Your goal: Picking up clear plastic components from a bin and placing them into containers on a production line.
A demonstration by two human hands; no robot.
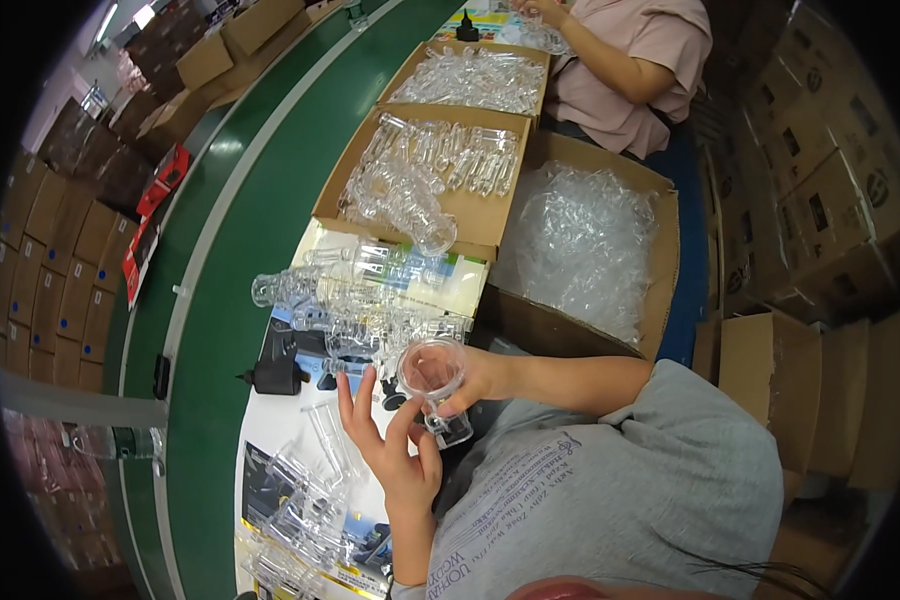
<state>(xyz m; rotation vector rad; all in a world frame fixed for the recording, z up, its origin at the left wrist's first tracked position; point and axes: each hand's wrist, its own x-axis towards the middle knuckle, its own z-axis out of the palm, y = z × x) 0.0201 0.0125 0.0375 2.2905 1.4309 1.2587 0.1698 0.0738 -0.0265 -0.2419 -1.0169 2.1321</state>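
Handling one clear glass piece (432, 370) at the desk (268, 420) edge: right hand (476, 380) grips it, left hand (400, 462) part-spread, fingertips by its stem. Piece seems mid-work; other glassware (370, 322) lies alongside, done-or-left unclear.

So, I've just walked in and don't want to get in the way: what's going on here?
The person in grey has a clear cup in their right hand, its round mouth facing up. Their left hand is raised beside it, fingertips at or very near its lower side. More clear pieces lie on the table, near a black bottle. Farther up, cardboard trays hold others, and a person in pink handles something clear.
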